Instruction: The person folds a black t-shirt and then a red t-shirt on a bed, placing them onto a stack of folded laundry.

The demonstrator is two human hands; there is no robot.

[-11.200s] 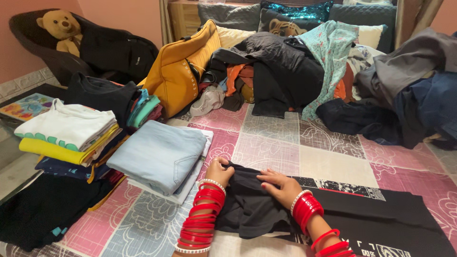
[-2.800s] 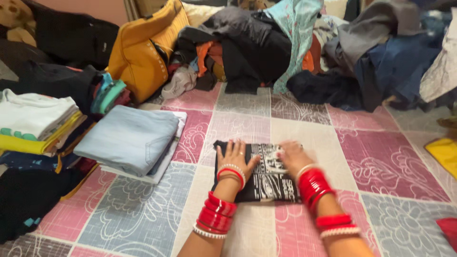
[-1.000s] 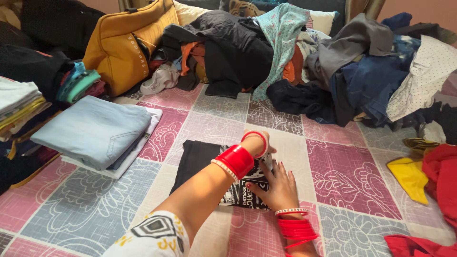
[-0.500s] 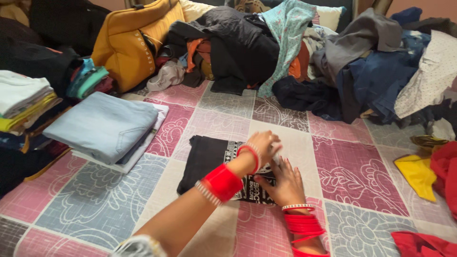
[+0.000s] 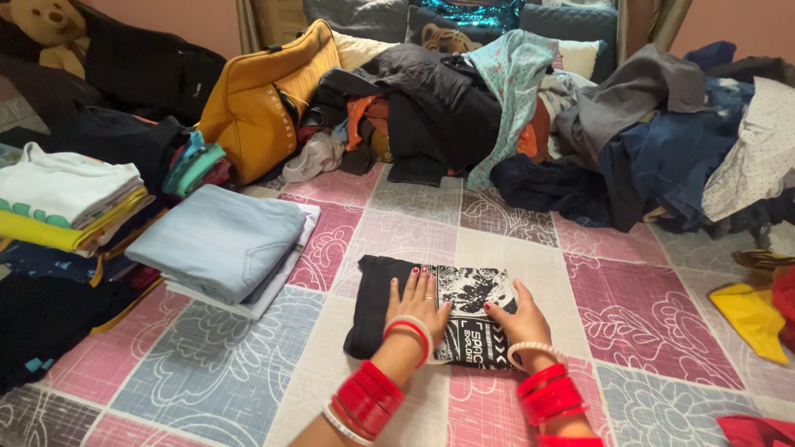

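Both the left hand point(image 5: 416, 305) and the right hand point(image 5: 517, 319) press flat, fingers spread wide, on a folded black printed shirt point(image 5: 374, 308), right of folded pale-blue jeans point(image 5: 217, 240).

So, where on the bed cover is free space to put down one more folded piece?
Bare cover lies right of the black shirt under both hands, up to the yellow cloth. Another strip lies between the shirt and the clothes heap. Left is crowded: folded jeans and shirt stacks.
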